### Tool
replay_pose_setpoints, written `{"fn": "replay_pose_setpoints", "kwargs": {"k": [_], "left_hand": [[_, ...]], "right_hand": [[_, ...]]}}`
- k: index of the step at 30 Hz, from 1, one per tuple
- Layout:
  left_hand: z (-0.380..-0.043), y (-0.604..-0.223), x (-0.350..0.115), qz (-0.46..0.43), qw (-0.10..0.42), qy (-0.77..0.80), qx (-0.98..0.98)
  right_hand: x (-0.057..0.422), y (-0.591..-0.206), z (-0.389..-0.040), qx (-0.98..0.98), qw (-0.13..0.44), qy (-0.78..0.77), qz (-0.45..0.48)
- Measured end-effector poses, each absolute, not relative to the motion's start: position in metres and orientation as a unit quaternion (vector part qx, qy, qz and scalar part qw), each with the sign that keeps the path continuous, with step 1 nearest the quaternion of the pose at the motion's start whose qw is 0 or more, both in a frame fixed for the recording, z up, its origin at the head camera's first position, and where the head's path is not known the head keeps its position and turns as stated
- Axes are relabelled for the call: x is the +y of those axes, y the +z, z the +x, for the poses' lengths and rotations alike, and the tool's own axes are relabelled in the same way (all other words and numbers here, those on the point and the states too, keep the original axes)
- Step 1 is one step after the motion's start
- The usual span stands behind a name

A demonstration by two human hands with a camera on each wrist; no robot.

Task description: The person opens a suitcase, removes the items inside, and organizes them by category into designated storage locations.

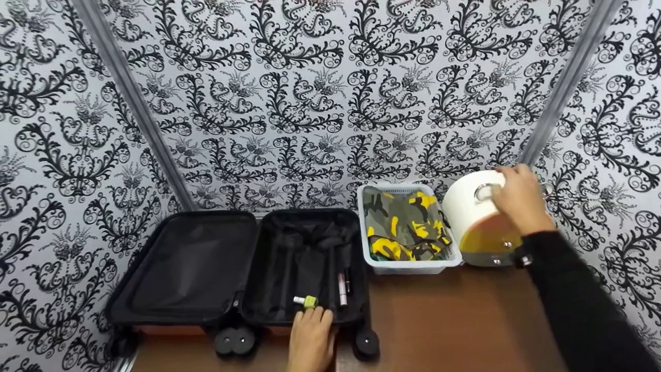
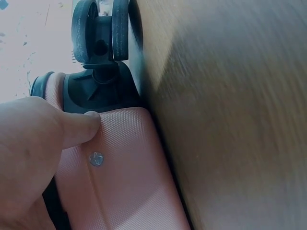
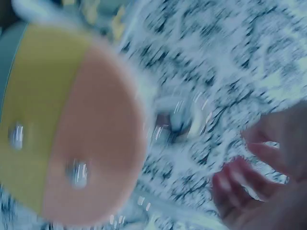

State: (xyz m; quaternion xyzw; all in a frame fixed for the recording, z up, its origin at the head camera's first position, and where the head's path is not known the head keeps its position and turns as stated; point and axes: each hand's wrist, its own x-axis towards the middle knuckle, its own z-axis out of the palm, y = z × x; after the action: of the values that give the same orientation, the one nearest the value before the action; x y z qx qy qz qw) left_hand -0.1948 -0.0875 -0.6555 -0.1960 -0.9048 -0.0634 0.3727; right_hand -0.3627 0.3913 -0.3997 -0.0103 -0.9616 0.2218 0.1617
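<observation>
An open black-lined suitcase (image 1: 304, 243) lies with both halves spread. My left hand (image 1: 311, 336) grips its front rim, fingers over the edge; in the left wrist view the thumb presses the pink ribbed shell (image 2: 129, 158) below a wheel (image 2: 93, 36). Just beyond those fingertips lies a small white-and-green item (image 1: 305, 300). To its right is a slim pink-and-white tube (image 1: 342, 289). My right hand (image 1: 521, 199) is by a white drum-shaped container (image 1: 467, 201) with metal handles and a yellow-and-orange end (image 3: 72, 120); its loosely bent fingers hold nothing in the right wrist view.
A pale plastic basket (image 1: 413, 266) with folded yellow-and-grey camouflage cloth (image 1: 405, 222) stands between suitcase and container. All rest on a brown wooden table (image 1: 449, 320). Patterned wall panels (image 1: 310, 103) close in the back and sides. Suitcase wheels (image 1: 366, 343) jut toward the front.
</observation>
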Motion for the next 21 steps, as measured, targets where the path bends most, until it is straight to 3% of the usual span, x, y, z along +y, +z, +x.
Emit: {"fn": "replay_pose_setpoints", "kwargs": {"k": [3, 6, 15, 21], "left_hand": [[-0.196, -0.657, -0.088, -0.195, 0.375, -0.055, -0.905], [-0.196, -0.657, -0.089, -0.193, 0.368, -0.053, -0.908], [-0.193, -0.660, -0.087, -0.186, 0.318, -0.048, -0.928], [-0.196, -0.658, -0.087, -0.182, 0.306, -0.049, -0.933]], "right_hand": [[0.414, -0.399, -0.374, -0.989, 0.074, 0.131, 0.010], [0.424, -0.403, -0.381, -0.994, 0.024, 0.100, 0.035], [0.431, -0.417, -0.398, -0.991, 0.064, 0.070, 0.095], [0.433, -0.418, -0.397, -0.990, 0.054, 0.097, 0.082]]}}
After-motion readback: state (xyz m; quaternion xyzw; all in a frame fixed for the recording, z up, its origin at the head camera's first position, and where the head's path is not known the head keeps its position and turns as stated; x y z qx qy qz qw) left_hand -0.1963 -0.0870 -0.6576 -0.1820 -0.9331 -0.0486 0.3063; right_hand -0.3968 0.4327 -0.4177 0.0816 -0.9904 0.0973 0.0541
